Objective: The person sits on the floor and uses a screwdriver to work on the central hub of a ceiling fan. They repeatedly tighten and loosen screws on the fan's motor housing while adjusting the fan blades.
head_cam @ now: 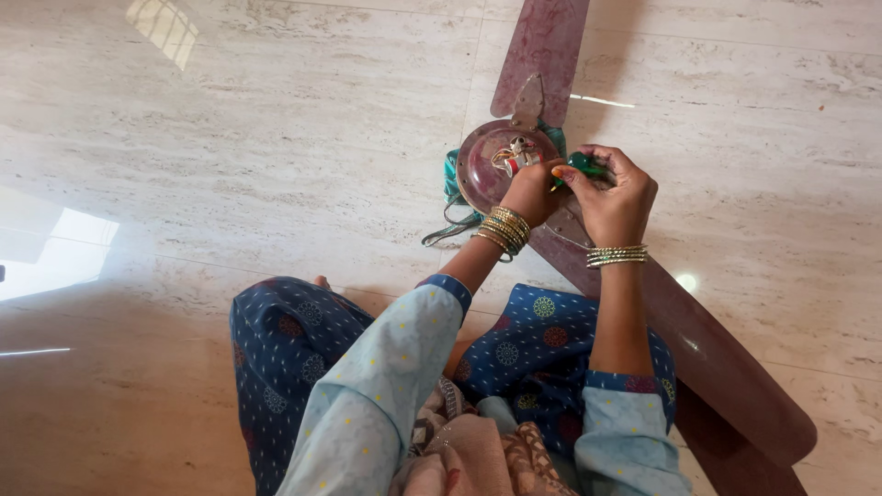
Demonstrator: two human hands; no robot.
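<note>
Maroon metal ceiling-fan motor hub lying on pale marble floor, both hands working just beside it.

Nearest the hub's lower edge: left hand, bangled wrist bent, fingers curled against the rim, grip hidden, so cannot tell what it holds. Just right of the hub: right hand clenched around green-handled screwdriver, tip aimed toward the hub. Likely risk: tip slipping off the fastener and jabbing the left fingers, both hands crowded close. Beyond the hub, one dusty maroon blade; under it, teal cloth.
</note>
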